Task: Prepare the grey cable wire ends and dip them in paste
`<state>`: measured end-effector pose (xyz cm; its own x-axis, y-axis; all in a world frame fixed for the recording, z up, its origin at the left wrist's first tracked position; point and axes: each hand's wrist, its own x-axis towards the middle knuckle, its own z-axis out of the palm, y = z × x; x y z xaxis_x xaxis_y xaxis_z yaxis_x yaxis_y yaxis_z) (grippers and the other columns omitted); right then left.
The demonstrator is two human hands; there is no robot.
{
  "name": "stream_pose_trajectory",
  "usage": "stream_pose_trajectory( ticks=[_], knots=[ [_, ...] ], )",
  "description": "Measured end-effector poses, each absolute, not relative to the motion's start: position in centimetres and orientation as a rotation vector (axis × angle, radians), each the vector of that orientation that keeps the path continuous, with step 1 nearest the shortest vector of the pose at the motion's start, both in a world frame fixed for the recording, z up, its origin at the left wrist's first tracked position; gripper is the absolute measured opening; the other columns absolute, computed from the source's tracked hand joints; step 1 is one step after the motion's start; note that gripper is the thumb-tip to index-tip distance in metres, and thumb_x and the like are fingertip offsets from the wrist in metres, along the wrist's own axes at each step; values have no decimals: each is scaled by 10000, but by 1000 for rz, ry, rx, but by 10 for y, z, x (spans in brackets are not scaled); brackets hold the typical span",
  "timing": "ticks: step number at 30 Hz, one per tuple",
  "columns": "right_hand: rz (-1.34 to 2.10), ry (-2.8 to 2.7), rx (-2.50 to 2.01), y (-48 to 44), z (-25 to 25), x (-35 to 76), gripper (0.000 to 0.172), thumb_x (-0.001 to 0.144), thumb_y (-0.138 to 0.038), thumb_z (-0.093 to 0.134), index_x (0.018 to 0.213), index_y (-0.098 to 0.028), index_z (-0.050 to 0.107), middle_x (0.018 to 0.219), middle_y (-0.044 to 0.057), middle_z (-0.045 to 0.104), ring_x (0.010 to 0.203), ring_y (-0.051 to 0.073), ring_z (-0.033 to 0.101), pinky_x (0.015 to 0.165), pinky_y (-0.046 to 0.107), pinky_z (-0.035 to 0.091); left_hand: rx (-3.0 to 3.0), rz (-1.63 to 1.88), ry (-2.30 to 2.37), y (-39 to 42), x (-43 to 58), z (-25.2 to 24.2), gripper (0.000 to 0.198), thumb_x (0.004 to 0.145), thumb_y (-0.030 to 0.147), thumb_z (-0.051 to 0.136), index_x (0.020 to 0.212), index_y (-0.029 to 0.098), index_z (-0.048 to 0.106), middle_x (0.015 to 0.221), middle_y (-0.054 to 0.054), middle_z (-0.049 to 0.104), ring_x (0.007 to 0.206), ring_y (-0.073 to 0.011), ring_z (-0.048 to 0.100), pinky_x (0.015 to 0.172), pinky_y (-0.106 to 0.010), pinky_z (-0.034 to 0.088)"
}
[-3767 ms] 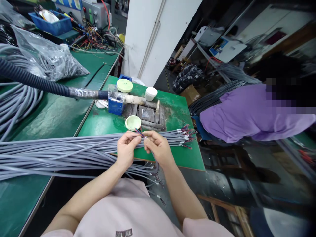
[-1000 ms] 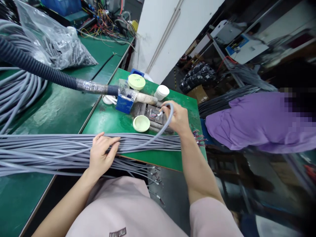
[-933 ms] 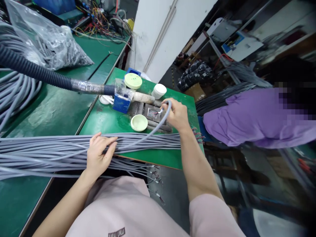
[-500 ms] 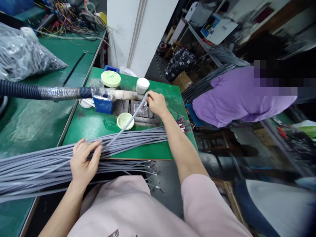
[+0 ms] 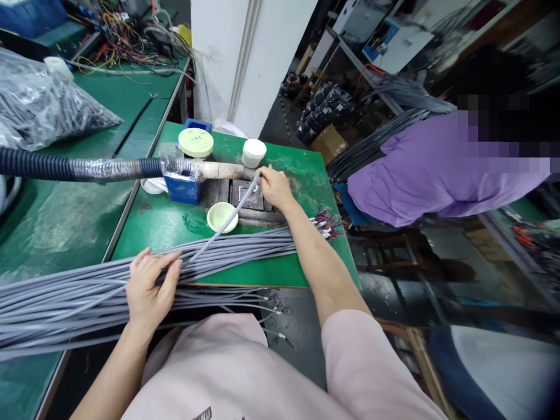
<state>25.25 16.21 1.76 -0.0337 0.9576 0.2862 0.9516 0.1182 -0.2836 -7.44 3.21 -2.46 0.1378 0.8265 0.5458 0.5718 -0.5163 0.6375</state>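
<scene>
My right hand [image 5: 273, 189] is shut on the end of a single grey cable [image 5: 227, 216], holding its tip at a metal fixture [image 5: 247, 195] set into the green table [image 5: 258, 268]. The cable runs down past a pale green dish [image 5: 222, 217] into a thick bundle of grey cables [image 5: 79, 289]. My left hand [image 5: 153, 283] lies palm down on that bundle with its fingers apart. Coloured wire ends [image 5: 326, 224] fan out at the bundle's right end. The cable tip is mostly hidden by my fingers.
A blue box [image 5: 182, 189] and a corrugated hose [image 5: 35, 165] with a foil-wrapped end lie behind the fixture. Nearby are a white jar [image 5: 254, 153] and a green lid [image 5: 195, 142]. A co-worker in a purple shirt [image 5: 437, 169] stands to the right.
My right hand has gone from the wire ends at the bundle to the metal fixture, carrying one cable. My left hand has let go of the wire ends and settled on the bundle.
</scene>
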Motion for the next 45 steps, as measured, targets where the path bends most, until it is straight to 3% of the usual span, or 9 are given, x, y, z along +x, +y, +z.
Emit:
stream_pose_trajectory(
  ticks=[6,12,16,21,34,45],
  knots=[
    [-28,-1995,-1515,107,52,245,223,910,-278,406,943,-235,623,879,47,699,882,222,609,860,377,393,1922,1382,1294,29,-69,-17,126,806,233,627,907,219,700,764,-9,698,735,-156,637,982,-441,443],
    [-120,-2244,-990,8,80,206,217,907,-266,474,1031,-357,628,1090,-14,706,1025,197,631,950,443,450,1361,1005,839,19,-31,1,229,818,311,629,1004,211,719,795,-51,718,748,-172,646,728,-319,522],
    [-213,-2340,-874,-28,66,187,247,843,-191,586,1003,-370,643,1069,-37,718,1009,163,650,943,404,490,915,827,581,9,-2,-2,353,705,427,733,958,181,735,807,-76,719,771,-196,653,769,-358,522],
    [-251,-2336,-841,-45,51,181,276,818,-155,590,1009,-341,660,1075,-13,718,1024,180,656,952,425,501,589,801,518,-3,10,-4,376,560,419,833,832,170,760,779,-83,728,740,-206,664,793,-381,512],
    [-346,-2338,-816,-61,50,175,217,846,-151,539,921,-312,664,1019,-13,733,994,171,668,898,406,533,676,833,472,-13,0,-4,294,611,399,814,814,190,771,764,-45,714,711,-139,620,774,-285,462],
    [-302,-2316,-799,-75,46,171,198,794,-116,644,937,-246,689,960,9,750,1028,161,636,955,388,500,819,837,346,-18,-5,-11,280,688,401,759,872,190,768,808,-63,663,767,-162,595,763,-298,448]
  ],
)
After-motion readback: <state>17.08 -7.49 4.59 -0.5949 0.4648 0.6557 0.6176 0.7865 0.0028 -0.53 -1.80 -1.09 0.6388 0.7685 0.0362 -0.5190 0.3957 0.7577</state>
